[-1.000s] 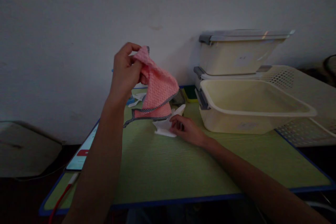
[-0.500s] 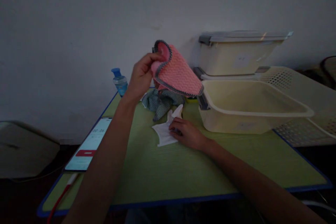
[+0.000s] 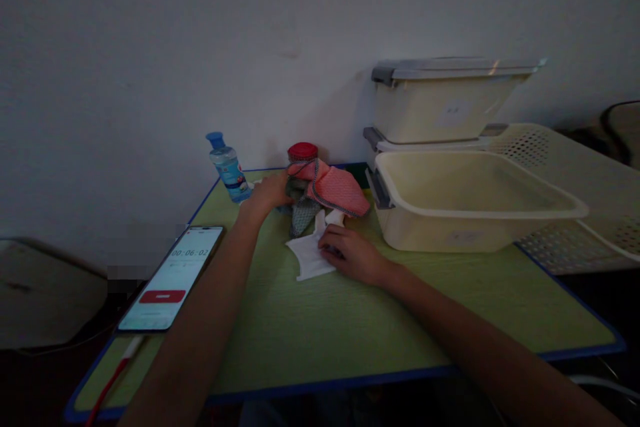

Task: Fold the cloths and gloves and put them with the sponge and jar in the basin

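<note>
My left hand point(image 3: 271, 191) is at the left end of the cloth pile at the back of the table, thumb and fingers apart around the near edge of a grey-green cloth point(image 3: 303, 217). A pink textured cloth point(image 3: 343, 191) with a dark checked border lies draped over that cloth, just right of my fingers. Closer to me, my right hand point(image 3: 353, 255) rests with curled fingers on a white cloth point(image 3: 307, 257), which lies crumpled on the table. Its fingertips are partly hidden.
Behind the pile stands a red-topped container point(image 3: 303, 150). A blue-capped bottle point(image 3: 229, 170) is at the back left, a phone point(image 3: 173, 277) with a cable at the left edge. An open cream bin point(image 3: 460, 233), a lidded box point(image 3: 440, 107) and a perforated basket point(image 3: 575, 160) occupy the right.
The pink cloth has come down from the air onto the grey-green cloth. My left hand has lowered with it and let it go. My right hand stays on the white cloth.
</note>
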A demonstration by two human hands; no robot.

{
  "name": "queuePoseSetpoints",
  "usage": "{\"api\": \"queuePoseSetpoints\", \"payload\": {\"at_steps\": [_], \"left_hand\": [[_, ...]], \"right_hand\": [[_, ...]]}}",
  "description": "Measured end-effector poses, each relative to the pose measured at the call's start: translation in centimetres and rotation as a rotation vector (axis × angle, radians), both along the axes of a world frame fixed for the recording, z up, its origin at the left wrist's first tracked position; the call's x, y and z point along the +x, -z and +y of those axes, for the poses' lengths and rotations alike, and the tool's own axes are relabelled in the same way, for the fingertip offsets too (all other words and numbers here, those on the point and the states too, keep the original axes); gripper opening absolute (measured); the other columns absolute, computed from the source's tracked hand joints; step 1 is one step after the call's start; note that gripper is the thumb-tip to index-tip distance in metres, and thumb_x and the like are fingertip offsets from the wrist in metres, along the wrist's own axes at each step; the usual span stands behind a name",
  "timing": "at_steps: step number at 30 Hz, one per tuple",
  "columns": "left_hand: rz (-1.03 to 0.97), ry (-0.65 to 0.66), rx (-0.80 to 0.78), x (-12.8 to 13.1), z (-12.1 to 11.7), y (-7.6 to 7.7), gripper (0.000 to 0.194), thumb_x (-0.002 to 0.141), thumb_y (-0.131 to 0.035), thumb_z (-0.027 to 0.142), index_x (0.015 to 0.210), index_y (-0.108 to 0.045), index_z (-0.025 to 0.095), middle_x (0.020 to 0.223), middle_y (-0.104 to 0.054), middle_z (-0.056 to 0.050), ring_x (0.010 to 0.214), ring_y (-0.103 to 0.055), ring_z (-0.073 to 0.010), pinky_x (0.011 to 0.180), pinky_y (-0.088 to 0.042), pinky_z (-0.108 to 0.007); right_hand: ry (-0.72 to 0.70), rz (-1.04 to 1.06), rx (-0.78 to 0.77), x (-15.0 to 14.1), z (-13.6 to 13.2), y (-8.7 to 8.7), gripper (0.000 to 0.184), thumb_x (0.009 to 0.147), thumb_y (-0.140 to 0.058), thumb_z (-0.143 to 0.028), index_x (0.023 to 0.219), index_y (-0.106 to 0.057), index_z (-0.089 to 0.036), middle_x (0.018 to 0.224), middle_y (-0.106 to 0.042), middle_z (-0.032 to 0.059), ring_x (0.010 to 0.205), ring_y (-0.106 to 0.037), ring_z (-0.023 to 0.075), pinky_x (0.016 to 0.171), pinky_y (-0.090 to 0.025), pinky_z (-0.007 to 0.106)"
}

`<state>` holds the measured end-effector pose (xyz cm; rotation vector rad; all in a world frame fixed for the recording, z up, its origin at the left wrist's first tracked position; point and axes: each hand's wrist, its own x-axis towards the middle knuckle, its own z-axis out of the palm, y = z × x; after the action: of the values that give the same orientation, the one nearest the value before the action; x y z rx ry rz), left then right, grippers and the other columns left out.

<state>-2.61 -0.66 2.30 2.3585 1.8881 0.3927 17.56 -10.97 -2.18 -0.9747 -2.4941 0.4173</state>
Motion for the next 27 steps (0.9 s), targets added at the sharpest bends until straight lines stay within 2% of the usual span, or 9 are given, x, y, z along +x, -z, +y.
{"api": "queuePoseSetpoints", "payload": {"at_steps": [6,10,12,15,18,20,22,24,27], "left_hand": [[-0.008,-0.119,0.064,0.1,0.0,0.0,0.021,0.075,-0.049,0.018,0.092,-0.061,0.016,0.098,-0.067,-0.014,0.097,-0.061,-0.0273,0.082,-0.045,-0.035],[-0.098,-0.140,0.191,0.2,0.6,-1.7,0.022,0.078,-0.039,0.013,0.092,-0.057,0.015,0.100,-0.064,-0.012,0.097,-0.058,-0.0230,0.085,-0.044,-0.035],[-0.284,-0.134,0.258,0.5,0.6,-2.7,0.019,0.077,-0.040,0.012,0.089,-0.053,0.017,0.093,-0.063,-0.008,0.091,-0.058,-0.0200,0.081,-0.046,-0.033],[-0.700,-0.036,0.239,1.1,-0.2,-4.0,0.016,0.076,-0.042,0.012,0.089,-0.049,0.019,0.081,-0.059,-0.002,0.078,-0.059,-0.0155,0.070,-0.049,-0.029],[-0.890,0.259,0.027,1.8,-1.7,-5.0,0.024,0.079,-0.042,0.016,0.103,-0.048,0.020,0.089,-0.060,-0.001,0.078,-0.061,-0.0127,0.068,-0.050,-0.027],[-0.838,0.466,-0.102,2.1,-2.3,-5.1,0.033,0.082,-0.042,0.019,0.115,-0.046,0.021,0.104,-0.061,-0.004,0.089,-0.062,-0.0136,0.076,-0.050,-0.029],[-0.694,0.538,-0.139,2.2,-2.0,-4.4,0.039,0.083,-0.042,0.020,0.121,-0.045,0.020,0.117,-0.059,-0.007,0.102,-0.059,-0.0153,0.084,-0.049,-0.030],[-0.467,0.432,-0.084,2.0,-1.0,-3.2,0.039,0.082,-0.043,0.016,0.120,-0.047,0.015,0.125,-0.055,-0.010,0.111,-0.055,-0.0162,0.091,-0.045,-0.029],[-0.088,0.140,-0.007,1.2,0.8,-0.5,0.039,0.077,-0.048,0.014,0.116,-0.053,0.013,0.125,-0.056,-0.013,0.117,-0.052,-0.0212,0.097,-0.040,-0.030]], "right_hand": [[-0.009,-0.002,-0.001,0.0,-0.1,-0.1,0.011,0.083,-0.051,-0.011,0.086,-0.061,-0.014,0.088,-0.058,0.0070,0.080,-0.054,0.0162,0.071,-0.042,0.028],[-0.013,-0.013,0.004,0.0,0.0,-0.1,0.011,0.083,-0.050,-0.011,0.086,-0.061,-0.013,0.087,-0.058,0.0073,0.080,-0.055,0.0166,0.071,-0.043,0.028],[-0.018,-0.004,0.006,0.0,0.0,-0.1,0.011,0.083,-0.050,-0.012,0.086,-0.061,-0.013,0.087,-0.057,0.0070,0.080,-0.054,0.0162,0.072,-0.043,0.028],[-0.021,0.015,0.005,0.0,0.1,0.1,0.011,0.083,-0.050,-0.012,0.086,-0.061,-0.014,0.087,-0.056,0.0067,0.079,-0.054,0.0153,0.071,-0.042,0.027],[-0.018,0.014,0.007,0.0,0.1,0.1,0.011,0.084,-0.051,-0.013,0.086,-0.061,-0.014,0.086,-0.056,0.0065,0.079,-0.054,0.0155,0.071,-0.042,0.027],[-0.017,0.013,0.003,0.1,0.0,0.1,0.011,0.084,-0.050,-0.013,0.086,-0.061,-0.015,0.086,-0.057,0.0063,0.079,-0.054,0.0157,0.072,-0.042,0.027],[-0.016,0.016,-0.005,0.1,0.0,0.0,0.011,0.084,-0.050,-0.013,0.086,-0.061,-0.015,0.087,-0.057,0.0063,0.081,-0.054,0.0158,0.073,-0.042,0.028],[-0.016,0.015,-0.006,0.1,0.0,-0.1,0.012,0.084,-0.050,-0.012,0.087,-0.061,-0.014,0.088,-0.057,0.0065,0.082,-0.054,0.0160,0.075,-0.042,0.028],[-0.016,0.005,0.005,0.1,-0.1,-0.1,0.012,0.084,-0.050,-0.012,0.089,-0.061,-0.013,0.088,-0.057,0.0070,0.082,-0.054,0.0162,0.074,-0.043,0.028]]}}
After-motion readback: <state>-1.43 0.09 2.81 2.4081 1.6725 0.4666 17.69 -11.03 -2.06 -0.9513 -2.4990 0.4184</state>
